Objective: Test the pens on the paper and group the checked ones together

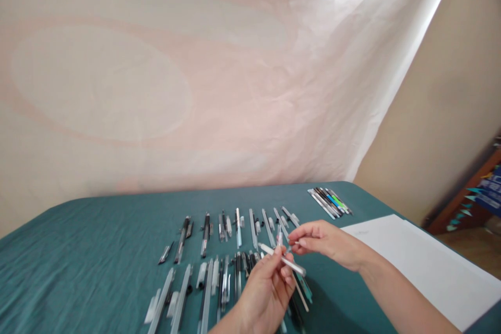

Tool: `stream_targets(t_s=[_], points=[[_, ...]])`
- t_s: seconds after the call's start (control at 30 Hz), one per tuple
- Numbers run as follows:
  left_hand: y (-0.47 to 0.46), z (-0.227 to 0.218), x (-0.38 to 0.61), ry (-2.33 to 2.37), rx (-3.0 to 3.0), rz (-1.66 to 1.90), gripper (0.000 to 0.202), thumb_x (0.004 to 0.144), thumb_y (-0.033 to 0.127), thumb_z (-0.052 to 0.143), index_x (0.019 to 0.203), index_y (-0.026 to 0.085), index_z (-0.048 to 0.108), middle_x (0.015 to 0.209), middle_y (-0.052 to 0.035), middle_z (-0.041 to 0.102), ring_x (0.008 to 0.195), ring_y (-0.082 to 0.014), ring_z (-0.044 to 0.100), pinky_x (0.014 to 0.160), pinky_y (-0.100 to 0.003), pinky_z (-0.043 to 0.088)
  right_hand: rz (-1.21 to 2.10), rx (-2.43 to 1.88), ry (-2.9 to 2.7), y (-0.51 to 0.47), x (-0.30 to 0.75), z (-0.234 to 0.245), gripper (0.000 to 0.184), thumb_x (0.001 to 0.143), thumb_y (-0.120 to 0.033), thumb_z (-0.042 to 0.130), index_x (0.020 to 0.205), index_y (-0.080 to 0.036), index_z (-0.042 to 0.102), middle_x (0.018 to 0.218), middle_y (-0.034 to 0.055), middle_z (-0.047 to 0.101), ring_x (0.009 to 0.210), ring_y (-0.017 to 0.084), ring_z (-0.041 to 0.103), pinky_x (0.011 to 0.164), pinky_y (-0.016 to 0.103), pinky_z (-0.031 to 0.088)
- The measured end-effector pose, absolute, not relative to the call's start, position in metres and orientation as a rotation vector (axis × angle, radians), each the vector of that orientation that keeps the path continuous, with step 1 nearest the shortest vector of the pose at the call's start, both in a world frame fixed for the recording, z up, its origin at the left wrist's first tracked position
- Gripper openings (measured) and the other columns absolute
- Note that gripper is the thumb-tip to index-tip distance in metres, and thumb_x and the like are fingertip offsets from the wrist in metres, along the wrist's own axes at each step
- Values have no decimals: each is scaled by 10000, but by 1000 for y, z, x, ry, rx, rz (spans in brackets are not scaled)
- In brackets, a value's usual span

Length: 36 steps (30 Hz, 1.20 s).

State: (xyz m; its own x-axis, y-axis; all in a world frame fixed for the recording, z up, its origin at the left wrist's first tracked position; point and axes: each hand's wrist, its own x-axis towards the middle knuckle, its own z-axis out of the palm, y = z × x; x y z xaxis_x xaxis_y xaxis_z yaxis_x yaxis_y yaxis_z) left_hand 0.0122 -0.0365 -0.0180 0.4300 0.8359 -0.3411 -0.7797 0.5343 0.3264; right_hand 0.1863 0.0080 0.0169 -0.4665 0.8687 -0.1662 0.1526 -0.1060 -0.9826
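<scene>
My left hand [270, 284] is closed around a white pen [294, 265], which slants across the fingers down to the right. A clear, narrow pen part [279, 236] stands up between the same thumb and fingers. Just to the right, my right hand [326, 242] has its thumb and fingertips pinched together close to that clear part. Something small and pale may be in the pinch, but I cannot make it out. Beneath my hands, disassembled pens [211, 282] lie in two rows, with barrels, caps and grips grouped side by side. My left hand hides some of the front row.
A green cloth [97, 255] covers the table. Several whole pens [331, 202] lie together at the back right, some with blue and green. White paper sheets [422, 261] lie along the right side. A pale curtain [235, 88] hangs behind the table.
</scene>
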Motion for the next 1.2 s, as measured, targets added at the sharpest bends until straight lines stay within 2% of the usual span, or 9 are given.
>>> stream_targets(t_s=[0.23, 0.5, 0.97, 1.2], points=[[-36, -18, 13, 475, 139, 982, 99, 827, 155, 544, 823, 61, 575, 739, -54, 578, 487, -25, 475, 484, -138, 439, 1707, -962, -1675, 4, 184, 22, 289, 773, -268, 613, 1021, -124, 585, 1020, 102, 636, 949, 194, 593, 904, 375, 419], [-37, -25, 13, 465, 157, 957, 120, 827, 170, 548, 861, 61, 585, 748, -56, 589, 480, -25, 480, 492, -142, 453, 1718, -967, -1622, 1, 183, 24, 364, 792, -236, 597, 1127, -159, 477, 1049, 104, 599, 956, 195, 594, 902, 394, 419], [-38, -21, 15, 490, 167, 966, 116, 829, 165, 543, 842, 60, 590, 723, -55, 592, 467, -24, 477, 477, -135, 441, 1729, -1001, -1600, -2, 181, 21, 486, 769, -320, 621, 1202, -185, 446, 1197, 127, 518, 998, 197, 576, 934, 389, 401], [-39, -19, 15, 440, 158, 940, 106, 828, 161, 544, 807, 65, 582, 738, -56, 591, 475, -23, 477, 491, -141, 440, 1738, -967, -1607, -1, 178, 19, 461, 787, -292, 600, 1207, -188, 441, 1119, 98, 558, 932, 161, 590, 900, 356, 419]])
